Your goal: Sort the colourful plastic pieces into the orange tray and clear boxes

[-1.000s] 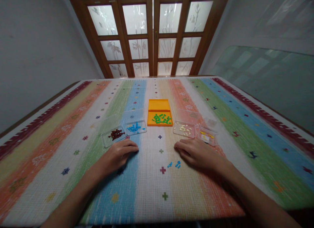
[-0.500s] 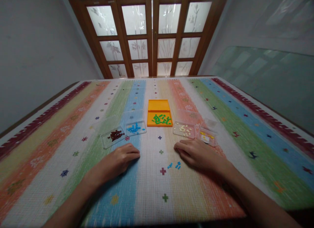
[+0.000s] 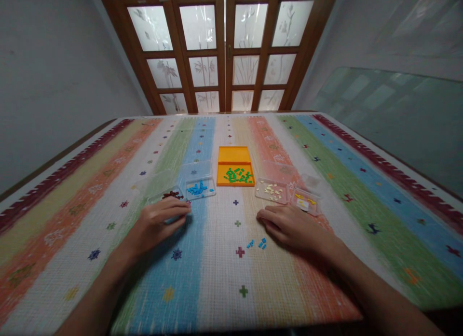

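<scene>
My left hand point(image 3: 161, 222) hovers at the near edge of the clear box of brown pieces point(image 3: 172, 193), covering part of it. A gap shows between its thumb and fingers, and I see nothing held. To its right stands a clear box of small blue pieces point(image 3: 199, 188). My right hand point(image 3: 284, 224) rests on the cloth with fingers curled together; whatever they may hold is hidden. Just beyond it are a clear box of cream pieces point(image 3: 270, 191) and another with yellow pieces point(image 3: 306, 201). Several loose blue pieces point(image 3: 262, 243) lie to the left of its wrist.
An open orange box point(image 3: 233, 155) with many green pieces point(image 3: 238, 175) stands at the centre, beyond both hands. Clear lids lean back behind the clear boxes. A striped cloth point(image 3: 220, 278) covers the table. Beyond its far edge are wooden doors point(image 3: 224, 80) with glass panes.
My left hand has moved left and slightly away from me, to the box of brown pieces, and its thumb has parted from the fingers. My right hand and the loose blue pieces stay put.
</scene>
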{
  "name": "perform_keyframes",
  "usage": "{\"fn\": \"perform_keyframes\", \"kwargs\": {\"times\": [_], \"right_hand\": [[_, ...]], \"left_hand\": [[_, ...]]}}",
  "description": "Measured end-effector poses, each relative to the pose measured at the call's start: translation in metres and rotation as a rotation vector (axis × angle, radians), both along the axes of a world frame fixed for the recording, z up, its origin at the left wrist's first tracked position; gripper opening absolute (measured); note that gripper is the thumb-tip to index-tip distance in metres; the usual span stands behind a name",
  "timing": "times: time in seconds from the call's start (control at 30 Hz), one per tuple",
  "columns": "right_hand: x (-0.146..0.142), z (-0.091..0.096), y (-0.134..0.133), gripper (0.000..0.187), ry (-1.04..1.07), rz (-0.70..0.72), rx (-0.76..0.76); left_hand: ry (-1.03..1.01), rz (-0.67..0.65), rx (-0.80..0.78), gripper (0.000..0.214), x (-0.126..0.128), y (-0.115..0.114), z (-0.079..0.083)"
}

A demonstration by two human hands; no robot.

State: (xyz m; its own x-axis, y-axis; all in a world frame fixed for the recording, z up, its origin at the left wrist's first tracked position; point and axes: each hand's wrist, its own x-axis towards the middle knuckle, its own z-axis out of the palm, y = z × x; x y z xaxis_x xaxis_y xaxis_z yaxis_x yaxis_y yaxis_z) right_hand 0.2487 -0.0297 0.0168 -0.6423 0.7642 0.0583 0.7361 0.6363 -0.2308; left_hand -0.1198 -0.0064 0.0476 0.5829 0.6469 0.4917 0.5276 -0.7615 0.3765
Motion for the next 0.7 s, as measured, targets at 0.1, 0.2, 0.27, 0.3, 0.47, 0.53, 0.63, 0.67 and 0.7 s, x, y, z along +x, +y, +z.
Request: {"fn": "perform_keyframes", "kwargs": {"times": [0.1, 0.2, 0.27, 0.3, 0.47, 0.53, 0.63, 0.67, 0.7], "right_hand": [[-0.001, 0.002, 0.0, 0.017, 0.0, -0.001, -0.011], [-0.002, 0.004, 0.0, 0.017, -0.003, -0.004, -0.022], [-0.002, 0.004, 0.0, 0.017, -0.009, -0.007, -0.027], [-0.002, 0.004, 0.0, 0.017, -0.013, -0.006, -0.028], [-0.001, 0.003, 0.0, 0.017, -0.001, 0.003, -0.025], [-0.001, 0.002, 0.0, 0.016, 0.008, 0.007, -0.026], [-0.001, 0.002, 0.0, 0.016, 0.006, 0.01, -0.025], [-0.001, 0.002, 0.001, 0.017, 0.005, 0.009, -0.024], [-0.001, 0.002, 0.001, 0.017, 0.005, 0.008, -0.02]], "left_hand": [[-0.066, 0.19, 0.076, 0.014, -0.016, 0.006, 0.006], [-0.06, 0.343, 0.084, 0.017, -0.03, 0.012, 0.005], [-0.037, 0.398, 0.052, 0.02, -0.035, 0.015, 0.002], [-0.026, 0.413, 0.028, 0.022, -0.038, 0.016, 0.0], [0.005, 0.456, -0.079, 0.026, -0.043, 0.02, -0.005], [0.012, 0.461, -0.102, 0.026, -0.044, 0.02, -0.005], [0.03, 0.441, -0.104, 0.027, -0.045, 0.02, -0.005], [0.036, 0.434, -0.099, 0.027, -0.045, 0.021, -0.005], [0.042, 0.431, -0.092, 0.027, -0.045, 0.021, -0.005]]}}
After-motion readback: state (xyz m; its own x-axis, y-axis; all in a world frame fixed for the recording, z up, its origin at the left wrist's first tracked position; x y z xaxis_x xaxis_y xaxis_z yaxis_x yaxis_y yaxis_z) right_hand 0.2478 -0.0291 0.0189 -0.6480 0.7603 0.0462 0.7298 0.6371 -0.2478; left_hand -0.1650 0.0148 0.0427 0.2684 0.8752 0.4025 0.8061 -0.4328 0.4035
